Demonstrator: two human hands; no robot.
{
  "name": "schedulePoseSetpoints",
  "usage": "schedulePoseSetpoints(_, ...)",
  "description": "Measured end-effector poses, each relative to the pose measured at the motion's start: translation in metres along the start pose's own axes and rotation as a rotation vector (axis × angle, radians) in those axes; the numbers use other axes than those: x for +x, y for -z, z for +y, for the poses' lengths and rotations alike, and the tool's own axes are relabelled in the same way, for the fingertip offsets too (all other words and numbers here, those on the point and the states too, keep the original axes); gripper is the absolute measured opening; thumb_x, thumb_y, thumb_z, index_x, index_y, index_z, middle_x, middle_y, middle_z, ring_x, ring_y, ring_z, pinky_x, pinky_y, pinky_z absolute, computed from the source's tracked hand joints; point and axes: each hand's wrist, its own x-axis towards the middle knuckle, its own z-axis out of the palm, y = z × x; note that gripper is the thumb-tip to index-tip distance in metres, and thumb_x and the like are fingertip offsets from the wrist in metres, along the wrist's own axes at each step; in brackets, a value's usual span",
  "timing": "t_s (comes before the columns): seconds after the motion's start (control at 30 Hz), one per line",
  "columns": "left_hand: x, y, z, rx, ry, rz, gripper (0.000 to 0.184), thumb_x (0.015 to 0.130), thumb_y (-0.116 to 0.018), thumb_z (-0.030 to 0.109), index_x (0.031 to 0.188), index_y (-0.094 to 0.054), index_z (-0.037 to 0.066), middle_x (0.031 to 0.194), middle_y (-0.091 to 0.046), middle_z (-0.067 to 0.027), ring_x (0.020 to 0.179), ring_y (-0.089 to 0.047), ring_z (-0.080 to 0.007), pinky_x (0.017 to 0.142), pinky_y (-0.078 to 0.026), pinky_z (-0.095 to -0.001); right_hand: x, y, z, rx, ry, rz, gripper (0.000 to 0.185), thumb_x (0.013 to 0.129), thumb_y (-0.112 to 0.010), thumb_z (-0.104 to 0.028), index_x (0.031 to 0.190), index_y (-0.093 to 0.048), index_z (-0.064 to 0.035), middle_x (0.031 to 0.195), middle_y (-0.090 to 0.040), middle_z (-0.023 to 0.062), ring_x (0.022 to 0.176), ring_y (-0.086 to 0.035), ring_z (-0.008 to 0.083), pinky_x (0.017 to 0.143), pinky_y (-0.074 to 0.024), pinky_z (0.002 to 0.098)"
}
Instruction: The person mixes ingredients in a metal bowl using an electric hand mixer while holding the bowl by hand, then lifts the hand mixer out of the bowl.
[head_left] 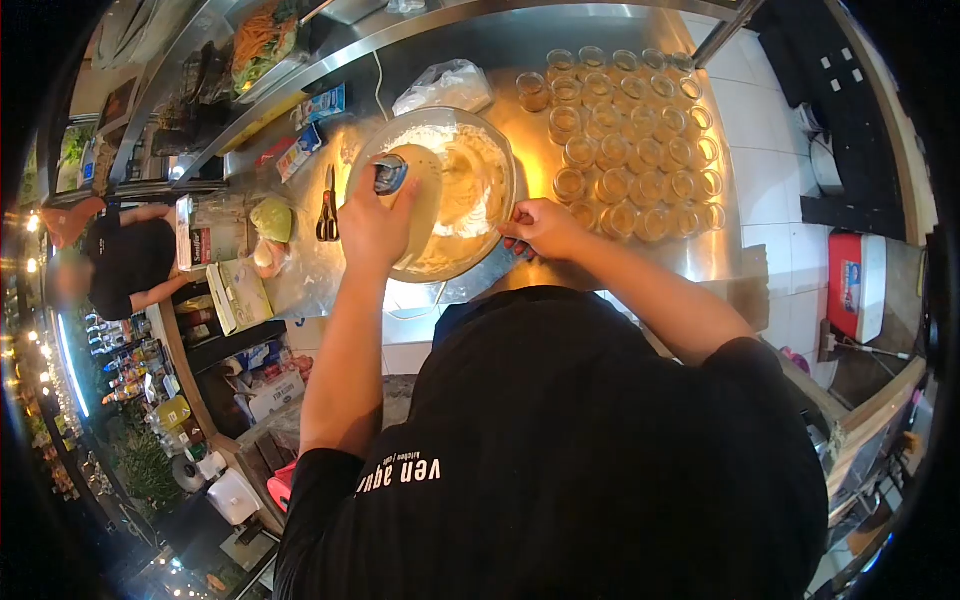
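A large clear bowl (512, 165) stands on the metal counter, holding a pale creamy mixture and white powder or cream. My left hand (385, 225) is closed around a rounded, tan, see-through container (425, 205) with a dark, blue-edged round end, tilted over the bowl's left side. I cannot make out its exact kind. At the bowl's right rim, my right hand (545, 230) pinches the edge with its fingers closed. Black-handled scissors (327, 210) lie left of the bowl. Behind it sits a clear plastic bag (445, 88).
Rows of several small glass jars (612, 152) fill the counter's right part. Blue-and-white packets (300, 152), a green bag (271, 218) and a carton (240, 295) are on the left. Another person (135, 255) stands farther left. A red-and-white cooler (857, 285) is at right.
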Motion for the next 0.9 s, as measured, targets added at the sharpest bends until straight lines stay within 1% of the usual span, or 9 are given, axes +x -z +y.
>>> schedulePoseSetpoints(0.07,0.000,0.009,-0.006,0.024,0.009,0.016,0.061,0.091,-0.079,0.045,0.134,-0.067,0.003,0.114,-0.077,-0.0229,0.105,-0.074,-0.0412,0.094,-0.058,-0.0466,-0.004,0.000,-0.006,-0.019,-0.016,-0.011,0.032,0.102,-0.073,-0.033,0.097,-0.066,-0.0026,0.088,-0.077,0.0073,0.071,-0.072,0.0151,0.055,-0.0543,0.0304)
schedulePoseSetpoints(0.13,-0.001,0.023,-0.005,0.070,-0.016,-0.138,0.061,0.091,-0.079,0.046,0.133,-0.068,0.003,0.113,-0.077,-0.0227,0.105,-0.074,-0.0415,0.093,-0.058,-0.0464,-0.006,-0.002,-0.009,-0.029,-0.033,-0.024,0.032,0.102,-0.073,-0.033,0.096,-0.066,-0.0026,0.088,-0.077,0.0072,0.071,-0.072,0.0148,0.056,-0.0546,0.0304)
schedulePoseSetpoints(0.27,-0.002,0.016,0.003,0.083,-0.072,-0.130,0.061,0.090,-0.079,0.046,0.131,-0.069,0.001,0.113,-0.077,-0.0227,0.106,-0.074,-0.0422,0.094,-0.058,-0.0470,-0.002,0.001,-0.001,-0.039,-0.006,-0.040,0.032,0.102,-0.074,-0.033,0.096,-0.067,-0.0020,0.088,-0.077,0.0072,0.070,-0.072,0.0148,0.055,-0.0547,0.0303)
schedulePoseSetpoints(0.33,0.004,0.004,0.006,0.060,0.050,-0.049,0.062,0.090,-0.079,0.047,0.130,-0.069,0.000,0.113,-0.077,-0.0234,0.106,-0.074,-0.0426,0.095,-0.057,-0.0473,0.005,0.001,0.006,-0.035,0.011,-0.046,0.032,0.102,-0.074,-0.033,0.096,-0.067,-0.0018,0.088,-0.078,0.0073,0.070,-0.072,0.0149,0.055,-0.0548,0.0304)
schedulePoseSetpoints(0.47,-0.001,0.010,0.011,0.087,0.043,-0.081,0.061,0.090,-0.079,0.046,0.128,-0.069,0.000,0.112,-0.076,-0.0247,0.104,-0.074,-0.0433,0.094,-0.058,-0.0478,0.009,0.003,0.011,-0.015,0.038,-0.055,0.032,0.101,-0.074,-0.033,0.097,-0.068,-0.0018,0.087,-0.078,0.0073,0.069,-0.071,0.0144,0.056,-0.0543,0.0305)
schedulePoseSetpoints(0.53,-0.003,0.019,0.009,0.068,-0.078,-0.144,0.061,0.091,-0.079,0.045,0.130,-0.068,0.000,0.110,-0.076,-0.0260,0.102,-0.074,-0.0439,0.092,-0.058,-0.0484,0.006,0.001,0.010,0.006,0.044,-0.055,0.032,0.101,-0.074,-0.033,0.096,-0.068,-0.0022,0.087,-0.078,0.0073,0.069,-0.071,0.0142,0.056,-0.0540,0.0305)
schedulePoseSetpoints(0.67,-0.005,0.011,0.019,0.076,-0.118,-0.123,0.060,0.091,-0.078,0.044,0.130,-0.068,-0.001,0.110,-0.076,-0.0263,0.102,-0.074,-0.0442,0.092,-0.058,-0.0487,0.006,0.000,0.010,-0.024,0.020,-0.048,0.031,0.101,-0.075,-0.033,0.094,-0.069,-0.0031,0.086,-0.078,0.0070,0.068,-0.070,0.0139,0.056,-0.0533,0.0303)
schedulePoseSetpoints(0.73,-0.001,0.000,0.018,0.021,-0.032,-0.021,0.059,0.091,-0.078,0.044,0.129,-0.068,0.000,0.111,-0.076,-0.0259,0.104,-0.074,-0.0439,0.093,-0.058,-0.0477,0.004,-0.001,0.011,-0.003,0.012,-0.047,0.031,0.101,-0.075,-0.033,0.093,-0.069,-0.0033,0.086,-0.078,0.0068,0.068,-0.070,0.0139,0.056,-0.0532,0.0303)
schedulePoseSetpoints(0.9,-0.002,0.016,0.008,0.116,-0.055,-0.102,0.063,0.091,-0.078,0.047,0.132,-0.067,-0.001,0.110,-0.076,-0.0256,0.103,-0.074,-0.0446,0.092,-0.058,-0.0486,0.005,-0.003,0.008,-0.010,0.038,-0.059,0.033,0.100,-0.076,-0.034,0.092,-0.069,-0.0019,0.086,-0.078,0.0066,0.068,-0.071,0.0140,0.058,-0.0544,0.0309)
